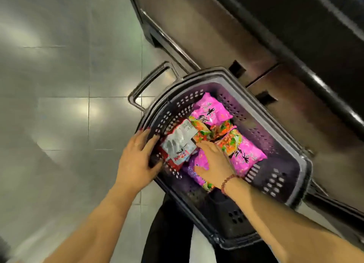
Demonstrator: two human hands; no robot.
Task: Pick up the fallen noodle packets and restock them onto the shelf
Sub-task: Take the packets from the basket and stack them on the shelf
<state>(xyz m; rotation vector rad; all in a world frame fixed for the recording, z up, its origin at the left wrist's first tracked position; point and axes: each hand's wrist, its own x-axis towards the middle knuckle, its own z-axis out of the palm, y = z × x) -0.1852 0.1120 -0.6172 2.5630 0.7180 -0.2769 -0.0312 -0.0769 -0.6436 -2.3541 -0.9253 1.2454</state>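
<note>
A purple perforated shopping basket (283, 176) stands on the floor and holds several noodle packets. Two pink packets (211, 111) (244, 154) lie at its far side, and a red-and-white packet (181, 144) leans against its left wall. My left hand (137, 160) grips the basket's left rim, fingers curled over the edge next to the red-and-white packet. My right hand (213, 162) reaches into the basket with fingers spread and rests on a pink-and-purple packet (197, 164), which it partly hides. Whether it grips that packet is unclear.
The basket's dark handle (149, 85) sticks out to the upper left. A dark shelf base (226, 36) with a metal rail runs diagonally along the right. Glossy grey floor tiles (59, 95) fill the left. My dark trouser legs (167, 233) are below.
</note>
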